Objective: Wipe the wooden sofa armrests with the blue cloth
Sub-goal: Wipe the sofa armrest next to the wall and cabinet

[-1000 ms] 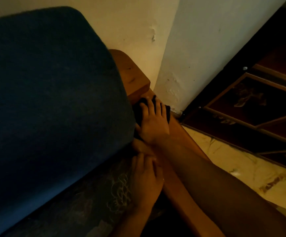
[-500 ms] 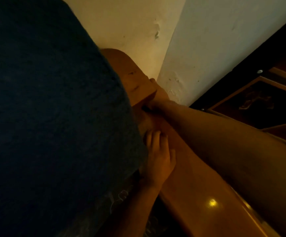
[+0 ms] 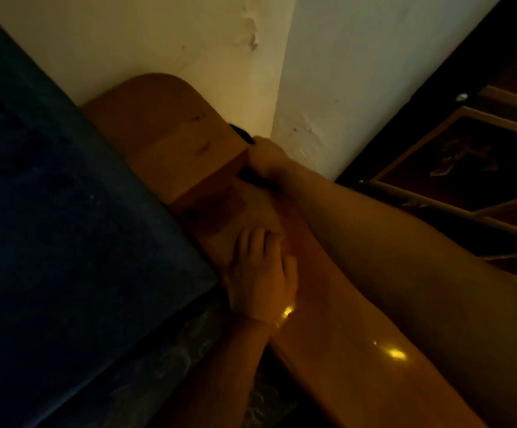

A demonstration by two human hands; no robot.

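Dim corner where two plaster walls (image 3: 328, 72) meet: I see the wooden armrest (image 3: 343, 350) running lengthwise from lower right toward that corner. My right hand (image 3: 266, 159) holds the blue cloth (image 3: 252, 177) bunched at its far end, nearest the wall; my left hand (image 3: 260, 279) rests flat, fingers relaxed, nearer me.

A dark blue back cushion (image 3: 65, 227) filled the left side; below it, near the bottom edge, lay a patterned seat cushion (image 3: 170, 366) (pale swirls on dark cloth); a cream wall (image 3: 158, 41) rose at the far side and met a paler wall (image 3: 359, 72) at a corner, both scuffed and chipped; to the right stood dark framed panels (image 3: 467, 162) with light wooden edging, dim and hard to make out.
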